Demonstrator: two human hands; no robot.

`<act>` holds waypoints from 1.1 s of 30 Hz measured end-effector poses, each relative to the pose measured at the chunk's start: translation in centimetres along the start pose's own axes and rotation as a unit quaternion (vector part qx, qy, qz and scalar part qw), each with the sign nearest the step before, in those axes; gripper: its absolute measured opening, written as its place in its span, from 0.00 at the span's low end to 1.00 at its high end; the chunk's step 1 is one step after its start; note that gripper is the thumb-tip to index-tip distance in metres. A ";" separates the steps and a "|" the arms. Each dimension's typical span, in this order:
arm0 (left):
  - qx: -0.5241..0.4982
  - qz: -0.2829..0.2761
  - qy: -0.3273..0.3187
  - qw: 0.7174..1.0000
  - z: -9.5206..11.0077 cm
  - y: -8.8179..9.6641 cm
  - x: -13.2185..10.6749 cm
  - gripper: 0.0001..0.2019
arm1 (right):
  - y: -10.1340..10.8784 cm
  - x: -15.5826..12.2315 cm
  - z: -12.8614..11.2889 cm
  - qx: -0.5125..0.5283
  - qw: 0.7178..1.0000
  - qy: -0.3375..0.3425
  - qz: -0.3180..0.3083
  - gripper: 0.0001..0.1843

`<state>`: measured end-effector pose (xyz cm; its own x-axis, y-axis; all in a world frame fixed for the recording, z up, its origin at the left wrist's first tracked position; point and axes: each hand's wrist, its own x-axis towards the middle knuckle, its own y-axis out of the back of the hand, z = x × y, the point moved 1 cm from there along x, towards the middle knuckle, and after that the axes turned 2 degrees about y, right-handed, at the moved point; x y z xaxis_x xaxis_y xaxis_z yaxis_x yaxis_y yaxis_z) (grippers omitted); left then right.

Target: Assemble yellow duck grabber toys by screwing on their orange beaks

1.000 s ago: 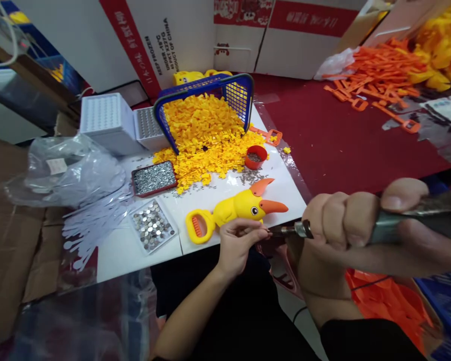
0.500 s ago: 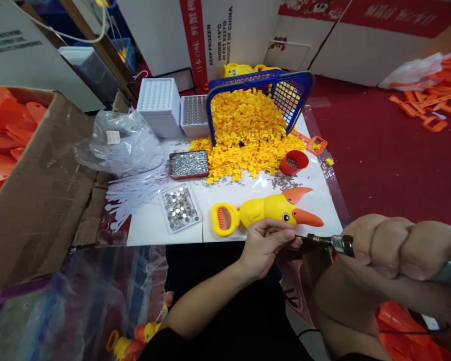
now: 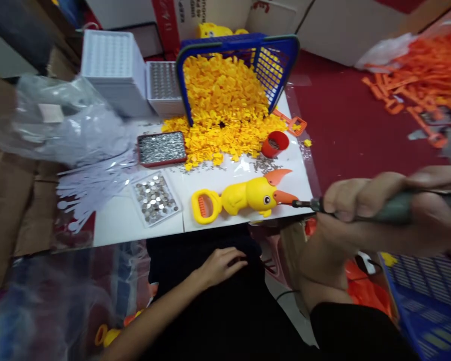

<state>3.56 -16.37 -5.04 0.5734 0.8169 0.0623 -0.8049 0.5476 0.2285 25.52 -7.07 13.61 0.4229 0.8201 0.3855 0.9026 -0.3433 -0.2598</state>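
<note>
My right hand (image 3: 349, 200) is wrapped round a green power screwdriver (image 3: 393, 206), held level with its bit pointing left. The bit's tip is at the lower orange beak half of a yellow duck-headed toy (image 3: 253, 193); whether it touches is hard to tell. The toy lies on its side on the white tabletop (image 3: 113, 223), its beak spread apart and its loop handle (image 3: 206, 206) to the left. My left hand (image 3: 223, 265) is over my lap, off the table, with fingers loosely stretched and nothing in them.
Yellow plastic pieces (image 3: 225, 90) spill from a tipped blue basket (image 3: 281, 65). Nearby are a red cup (image 3: 276, 144) of screws, a tray of metal pins (image 3: 162, 149), a tray of round discs (image 3: 154, 198) and white strips (image 3: 93, 190). Orange parts (image 3: 428, 75) lie at right.
My left hand has left the screwdriver's tip and dropped to my lap. The screwdriver has come to the toy's beak. The view has shifted, so the table things appear further left and higher.
</note>
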 end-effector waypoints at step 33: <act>0.461 0.063 0.003 0.885 6.5 2.3 14.3 0.35 | -1.6 0.1 4.5 -0.051 0.983 0.136 -0.112 0.04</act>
<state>10.92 -4.66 2.68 0.4847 0.8633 0.1403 -0.3953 0.0732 0.9156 23.76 -4.39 10.09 0.2058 0.7321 0.6494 0.9730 -0.2237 -0.0562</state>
